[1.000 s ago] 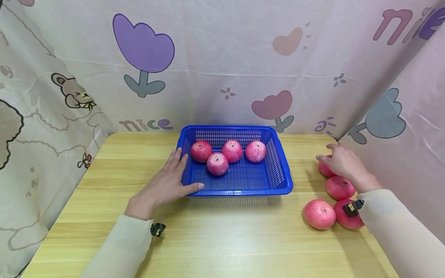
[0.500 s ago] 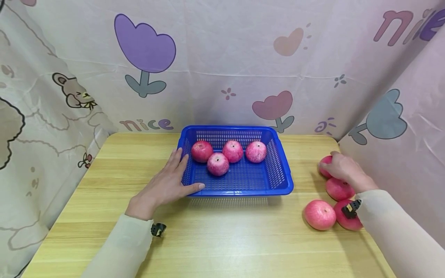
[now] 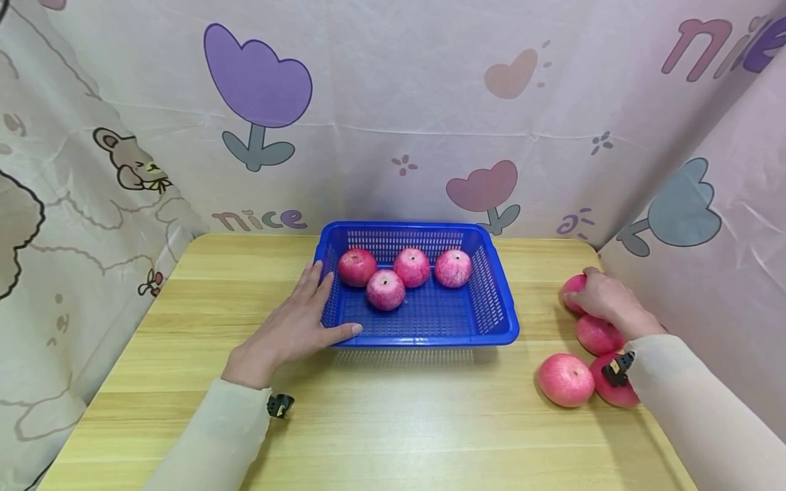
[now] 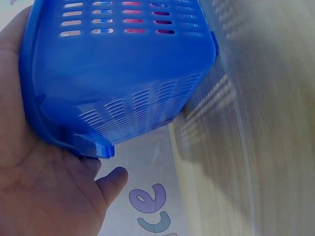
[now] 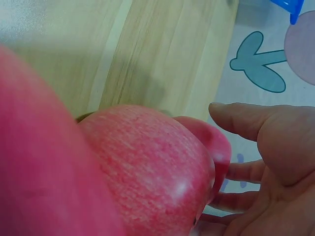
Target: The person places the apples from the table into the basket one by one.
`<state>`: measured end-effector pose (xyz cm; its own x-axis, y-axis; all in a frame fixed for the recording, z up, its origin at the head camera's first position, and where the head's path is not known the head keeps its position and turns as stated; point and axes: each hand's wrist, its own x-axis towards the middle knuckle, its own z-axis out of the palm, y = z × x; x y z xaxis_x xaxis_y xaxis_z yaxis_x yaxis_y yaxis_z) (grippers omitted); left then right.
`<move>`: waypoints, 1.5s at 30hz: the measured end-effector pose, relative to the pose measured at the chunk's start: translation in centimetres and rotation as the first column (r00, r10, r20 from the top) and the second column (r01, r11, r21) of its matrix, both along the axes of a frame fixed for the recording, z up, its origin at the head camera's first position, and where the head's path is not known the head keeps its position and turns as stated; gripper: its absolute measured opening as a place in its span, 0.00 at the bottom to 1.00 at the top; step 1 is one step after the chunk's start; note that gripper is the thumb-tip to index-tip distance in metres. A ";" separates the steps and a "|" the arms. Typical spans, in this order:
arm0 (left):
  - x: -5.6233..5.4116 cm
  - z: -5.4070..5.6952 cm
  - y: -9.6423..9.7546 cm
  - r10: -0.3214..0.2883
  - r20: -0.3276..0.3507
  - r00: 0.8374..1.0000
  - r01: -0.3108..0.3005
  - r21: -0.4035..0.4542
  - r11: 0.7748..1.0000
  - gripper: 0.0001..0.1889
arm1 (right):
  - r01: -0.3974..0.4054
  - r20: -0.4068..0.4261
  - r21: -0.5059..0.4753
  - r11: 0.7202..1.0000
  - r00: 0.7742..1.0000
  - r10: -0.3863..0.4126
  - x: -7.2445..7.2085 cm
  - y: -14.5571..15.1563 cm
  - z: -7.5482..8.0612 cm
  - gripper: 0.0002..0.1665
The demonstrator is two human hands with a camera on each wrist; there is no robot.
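My left hand [image 3: 285, 337] rests with fairly straight fingers against the left end of a blue plastic basket [image 3: 424, 340], thumb over its front corner. In the left wrist view the basket's rim [image 4: 30, 93] lies against the palm. Several pink-red apples, one of them a front apple [image 3: 385, 290], sit inside towards the back. At the table's right side my right hand [image 3: 610, 300] grips the farthest loose apple [image 3: 572, 294] from above, covering part of it. In the right wrist view, thumb and fingers stand on either side of that apple [image 5: 216, 142], behind a nearer apple [image 5: 147, 167].
Closer to me on the right lie three more apples: one apple [image 3: 598, 334] beside the right hand, another apple [image 3: 608, 389] partly behind the wrist camera, and a third apple [image 3: 565, 380]. A printed cloth [image 3: 368, 136] hangs behind the wooden table [image 3: 399, 423] and along both sides.
My right hand has come down onto the farthest apple and closed round it; that apple has shifted very slightly left. The left hand and the basket stay as they were.
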<state>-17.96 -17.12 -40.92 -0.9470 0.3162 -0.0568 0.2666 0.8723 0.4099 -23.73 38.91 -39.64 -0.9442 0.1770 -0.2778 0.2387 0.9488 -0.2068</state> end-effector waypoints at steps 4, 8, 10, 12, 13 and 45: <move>0.0 0.0 0.0 -0.002 -0.002 1.000 0.002 0.001 1.000 0.69 | 0.015 0.010 -0.010 1.000 1.000 -0.015 -0.3 -0.2 -0.2 0.59; 0.0 0.0 0.0 -0.004 0.001 1.000 0.004 0.002 1.000 0.69 | 0.014 0.016 -0.005 1.000 1.000 -0.014 -0.6 -0.4 -0.3 0.60; 0.0 0.0 0.0 -0.003 0.003 1.000 0.003 0.002 1.000 0.69 | 0.020 0.023 -0.008 1.000 1.000 -0.020 -0.7 -0.5 -0.4 0.60; 0.0 0.0 0.0 -0.002 0.004 1.000 0.002 0.002 1.000 0.69 | 0.027 0.027 -0.011 1.000 0.999 -0.027 -0.8 -0.6 -0.4 0.60; 0.0 0.0 0.0 -0.002 0.003 1.000 0.002 0.003 1.000 0.69 | 0.032 0.029 -0.015 0.999 0.999 -0.031 -0.9 -0.6 -0.4 0.60; 0.0 0.2 0.1 -0.003 0.000 1.000 0.003 -0.011 1.000 0.68 | -0.055 -0.127 -0.014 0.998 0.991 0.052 -1.1 -3.1 1.3 0.54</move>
